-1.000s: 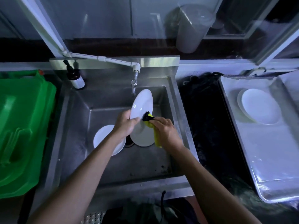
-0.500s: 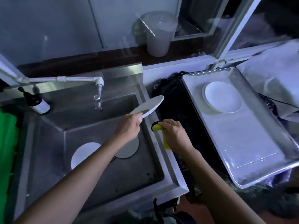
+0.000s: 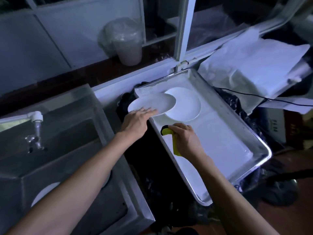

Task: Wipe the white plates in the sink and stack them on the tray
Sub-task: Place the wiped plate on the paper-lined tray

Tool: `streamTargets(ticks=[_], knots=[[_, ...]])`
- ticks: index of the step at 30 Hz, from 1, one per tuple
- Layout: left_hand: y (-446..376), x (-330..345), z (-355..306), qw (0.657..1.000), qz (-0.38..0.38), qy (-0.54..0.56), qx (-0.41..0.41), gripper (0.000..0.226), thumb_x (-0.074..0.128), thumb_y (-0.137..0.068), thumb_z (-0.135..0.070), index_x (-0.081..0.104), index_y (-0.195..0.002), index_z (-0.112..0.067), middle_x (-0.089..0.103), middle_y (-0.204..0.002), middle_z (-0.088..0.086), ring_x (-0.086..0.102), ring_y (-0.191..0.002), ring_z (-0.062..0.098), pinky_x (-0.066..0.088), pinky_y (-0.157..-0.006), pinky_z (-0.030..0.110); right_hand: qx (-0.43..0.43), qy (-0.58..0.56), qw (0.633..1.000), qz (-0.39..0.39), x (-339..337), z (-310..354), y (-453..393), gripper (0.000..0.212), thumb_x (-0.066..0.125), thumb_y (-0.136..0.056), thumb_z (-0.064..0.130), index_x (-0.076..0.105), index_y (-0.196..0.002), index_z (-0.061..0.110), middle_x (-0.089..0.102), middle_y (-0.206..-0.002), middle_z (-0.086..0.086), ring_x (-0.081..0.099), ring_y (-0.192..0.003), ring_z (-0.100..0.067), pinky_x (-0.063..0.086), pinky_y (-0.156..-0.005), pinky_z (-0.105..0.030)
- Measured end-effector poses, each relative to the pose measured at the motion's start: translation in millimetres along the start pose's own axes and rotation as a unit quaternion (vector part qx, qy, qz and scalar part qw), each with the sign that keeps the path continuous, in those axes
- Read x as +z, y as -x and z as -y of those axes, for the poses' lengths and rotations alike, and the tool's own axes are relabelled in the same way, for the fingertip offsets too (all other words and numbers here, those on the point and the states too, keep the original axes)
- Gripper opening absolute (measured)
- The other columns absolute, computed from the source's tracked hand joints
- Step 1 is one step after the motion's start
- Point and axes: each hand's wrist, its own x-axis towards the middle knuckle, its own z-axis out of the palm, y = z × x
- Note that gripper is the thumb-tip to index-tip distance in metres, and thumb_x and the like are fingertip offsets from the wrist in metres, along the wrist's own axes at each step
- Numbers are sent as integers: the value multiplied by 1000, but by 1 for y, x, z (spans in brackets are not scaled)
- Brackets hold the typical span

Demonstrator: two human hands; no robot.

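My left hand [image 3: 136, 122] grips a white plate [image 3: 155, 103] by its near rim and holds it nearly flat over the far left corner of the metal tray [image 3: 237, 138]. It overlaps the left edge of another white plate [image 3: 186, 106] lying on the tray. My right hand [image 3: 185, 139] is over the tray's left edge, closed around a yellow and black cloth [image 3: 166, 132]. One more white plate [image 3: 44, 192] lies in the steel sink [image 3: 101, 138] at the lower left, partly hidden by my left forearm.
A faucet [image 3: 36, 123] reaches over the sink. Black plastic sheeting [image 3: 147, 167] covers the counter between sink and tray. A clear plastic cup [image 3: 125, 43] stands on the window ledge. White paper [image 3: 254, 65] lies beyond the tray, with a black cable across it.
My left hand carried the plate from above the sink rightward to the tray and levelled it. My right hand followed with the cloth. The view swung right.
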Motion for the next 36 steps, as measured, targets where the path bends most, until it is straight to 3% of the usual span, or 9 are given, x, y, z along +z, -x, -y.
streamTargets(ticks=[4,11,21,28,36], knots=[[-36,28,-23,999,29,-20,17,77,39,-89,12,47,-151,-34,50,-153,-3,45,-143,24,37,-115,38,16,8,1000,0,-12,-36,-4,59,38,-84,-6,67,-111,38,62,-106,15,50,-85,-30,51,-73,-39],[-75,68,-46,994,65,-85,38,72,41,-92,8,43,-153,-30,46,-157,-1,40,-145,21,33,-112,38,46,-2,999,14,-24,-75,-8,61,47,-84,-7,66,-117,40,61,-120,16,52,-94,-27,49,-85,-41],[-95,101,-78,967,149,-204,35,73,42,-99,-7,12,-161,-30,14,-168,-2,14,-154,31,17,-122,47,75,-38,996,8,-18,-97,-6,50,54,-91,1,66,-123,37,62,-128,12,52,-99,-26,48,-87,-40],[-93,125,-81,960,179,-211,49,84,48,-94,-6,0,-161,-23,0,-169,8,1,-154,39,14,-123,56,98,-31,994,32,-17,-111,2,46,47,-95,8,64,-125,38,60,-131,11,51,-102,-26,46,-91,-40],[-91,138,-80,958,190,-210,55,90,53,-92,-4,-1,-161,-22,-6,-168,14,-7,-153,45,9,-122,62,116,-30,992,25,-16,-119,13,44,49,-96,7,65,-129,32,61,-133,7,52,-104,-29,48,-90,-43]])
